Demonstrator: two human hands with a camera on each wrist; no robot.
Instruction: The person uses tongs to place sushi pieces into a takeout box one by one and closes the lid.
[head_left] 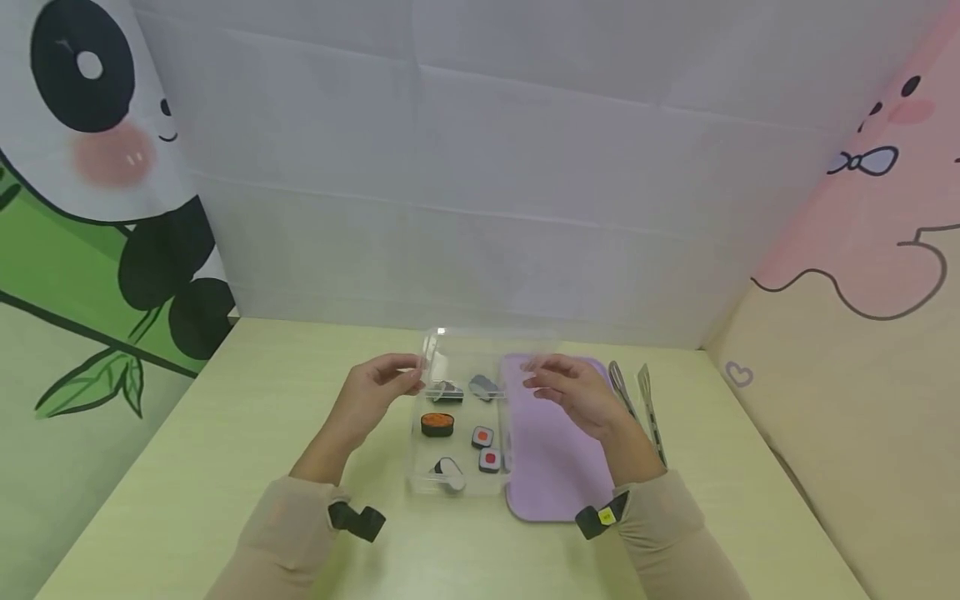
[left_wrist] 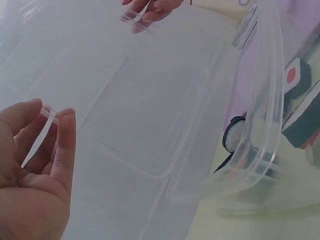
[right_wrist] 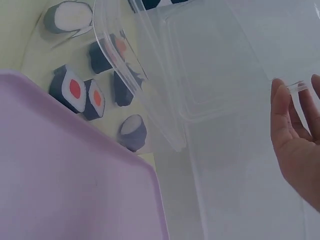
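Observation:
A clear plastic lid [head_left: 465, 354] is tilted up between my two hands. My left hand [head_left: 378, 387] pinches its left edge between thumb and fingers; the left wrist view shows this hand [left_wrist: 42, 165] at a small edge tab. At the opposite edge my right hand [head_left: 581, 396] pinches the lid, seen also as the hand [right_wrist: 297, 135] in the right wrist view. Below lies a clear plastic box [head_left: 416, 487] with several toy sushi pieces in it. They include an orange-topped piece [head_left: 437, 425], two rolls with red centres, one roll [head_left: 490, 459] being nearer, and a white-topped piece [head_left: 450, 475].
A purple tray [head_left: 558, 475] lies flat right of the box, under my right hand. Two slim metal utensils [head_left: 651, 408] lie beyond its right side. A pale wall sheet [head_left: 465, 208] hangs along the table's [head_left: 300, 350] back edge, with cartoon-printed panels at both sides.

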